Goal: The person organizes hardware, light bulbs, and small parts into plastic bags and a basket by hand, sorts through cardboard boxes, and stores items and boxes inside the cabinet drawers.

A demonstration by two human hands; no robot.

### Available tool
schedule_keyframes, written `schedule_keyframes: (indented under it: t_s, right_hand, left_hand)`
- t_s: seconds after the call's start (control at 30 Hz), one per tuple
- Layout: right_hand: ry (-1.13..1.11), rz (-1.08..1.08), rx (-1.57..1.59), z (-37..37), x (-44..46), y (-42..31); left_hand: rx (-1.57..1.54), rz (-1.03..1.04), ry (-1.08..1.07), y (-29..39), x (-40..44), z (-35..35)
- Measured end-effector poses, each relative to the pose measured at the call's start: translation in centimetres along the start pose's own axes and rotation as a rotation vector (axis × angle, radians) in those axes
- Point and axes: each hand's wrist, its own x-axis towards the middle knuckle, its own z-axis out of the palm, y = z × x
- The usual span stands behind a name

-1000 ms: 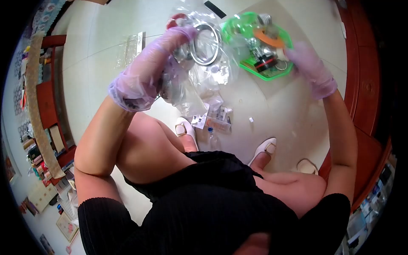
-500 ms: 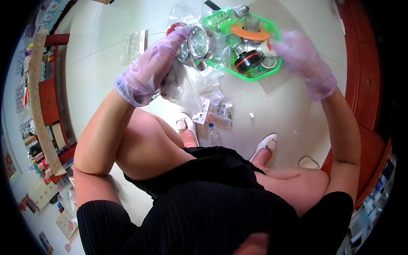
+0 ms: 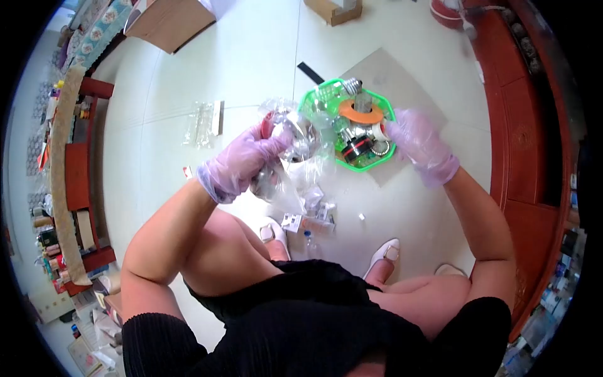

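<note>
My left hand (image 3: 248, 157), in a thin purple glove, is closed on a clear plastic bag (image 3: 301, 135) with shiny metal pieces and something red inside. My right hand (image 3: 418, 141), gloved likewise, has its fingers at the right rim of a green basket (image 3: 362, 168); whether they grip the rim or a white piece there is hidden. In the basket lie an orange ring (image 3: 360, 113), a black cylinder with a red band (image 3: 357, 146), a beaded metal ring (image 3: 380, 148) and a part with a metal screw thread (image 3: 352, 87).
Small labelled packets (image 3: 317, 217) and a small clear bottle (image 3: 309, 242) lie near my feet. Clear packaging (image 3: 202, 124) is on the floor at left. Cardboard boxes (image 3: 171, 24) stand farther off. Red wooden furniture (image 3: 527, 138) borders the right side.
The view has shifted, showing more floor and boxes at the top. The green basket has come closer to the bag in my left hand. My right hand has stayed at its right side.
</note>
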Motion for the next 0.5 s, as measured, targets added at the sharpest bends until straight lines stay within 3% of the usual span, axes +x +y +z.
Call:
schedule_keyframes:
  t_s: [0.1, 0.23, 0.33, 0.47, 0.5]
  right_hand:
    - [-0.011, -0.040, -0.110, -0.4, 0.2, 1.9]
    - [-0.073, -0.146, -0.497, 0.7, -0.2, 3.8]
    - [-0.257, -0.016, -0.450, 1.9, -1.0, 2.3]
    - [-0.538, -0.137, -0.598, 3.0, -1.3, 0.2]
    - [-0.547, -0.138, -0.595, 3.2, -1.3, 0.5]
  left_hand:
    - [0.041, 0.066, 0.085, -0.8, 0.2, 0.8]
    - [0.128, 0.122, -0.072, -1.7, 0.2, 1.2]
    - [0.199, 0.155, -0.260, -2.1, 0.3, 1.8]
    - [0.894, 0.141, -0.133, -1.1, 0.4, 3.2]
    - [0.889, 0.134, -0.131, -1.0, 0.3, 3.3]
